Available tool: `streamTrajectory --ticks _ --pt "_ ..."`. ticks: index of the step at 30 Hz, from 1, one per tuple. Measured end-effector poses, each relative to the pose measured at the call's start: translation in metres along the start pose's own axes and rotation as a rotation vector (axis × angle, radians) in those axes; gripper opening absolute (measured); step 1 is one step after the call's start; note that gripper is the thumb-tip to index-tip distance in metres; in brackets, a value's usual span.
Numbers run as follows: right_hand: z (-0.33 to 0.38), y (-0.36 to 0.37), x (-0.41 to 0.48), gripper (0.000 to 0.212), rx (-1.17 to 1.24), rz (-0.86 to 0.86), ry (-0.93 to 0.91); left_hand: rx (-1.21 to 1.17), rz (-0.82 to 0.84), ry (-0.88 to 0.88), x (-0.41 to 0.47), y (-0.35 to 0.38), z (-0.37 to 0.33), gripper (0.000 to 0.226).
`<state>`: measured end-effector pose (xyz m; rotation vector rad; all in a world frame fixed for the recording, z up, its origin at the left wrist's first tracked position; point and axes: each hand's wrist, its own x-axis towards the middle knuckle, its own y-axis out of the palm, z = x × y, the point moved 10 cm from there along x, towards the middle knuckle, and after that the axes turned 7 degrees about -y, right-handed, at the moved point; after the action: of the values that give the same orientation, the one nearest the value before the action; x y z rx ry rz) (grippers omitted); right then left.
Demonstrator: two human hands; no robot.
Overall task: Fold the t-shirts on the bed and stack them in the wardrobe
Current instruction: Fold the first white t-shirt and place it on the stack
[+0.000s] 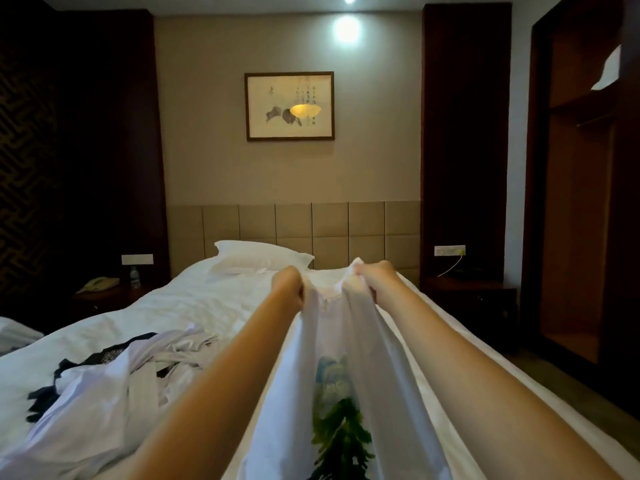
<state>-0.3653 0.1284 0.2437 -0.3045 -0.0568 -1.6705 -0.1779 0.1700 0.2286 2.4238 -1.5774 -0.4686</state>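
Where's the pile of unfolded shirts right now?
The pile of unfolded shirts lies on the bed's left side, left of the left forearm, nearer than the pillow.

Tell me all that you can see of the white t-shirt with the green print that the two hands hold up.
The white t-shirt with a green and blue print looks like thin, soft cloth. It is unfolded and held up above the white bed, stretched toward the camera. The left hand and the right hand each grip its far edge in a closed fist, close together, so the cloth bunches between them. The print is blurred; its lower end runs out of the picture.
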Motion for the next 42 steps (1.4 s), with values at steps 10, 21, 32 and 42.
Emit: streamTrajectory --ticks 10,21,32,42 --pt "0.015 0.023 -0.023 0.033 -0.16 0.094 -0.373 0.144 0.272 0.069 -0.009 0.042 0.019 0.02" --pt "0.016 0.018 -0.03 0.026 -0.126 0.193 -0.488 0.059 0.278 0.056 -0.007 0.036 0.023 0.004" --pt "0.022 0.014 -0.025 0.033 -0.254 0.159 -0.562 0.072 0.351 0.067 -0.005 0.043 0.02 0.022" --pt "0.019 0.009 -0.028 0.033 -0.19 0.16 -0.562 0.545 0.216 0.422 -0.021 0.048 -0.005 0.02"
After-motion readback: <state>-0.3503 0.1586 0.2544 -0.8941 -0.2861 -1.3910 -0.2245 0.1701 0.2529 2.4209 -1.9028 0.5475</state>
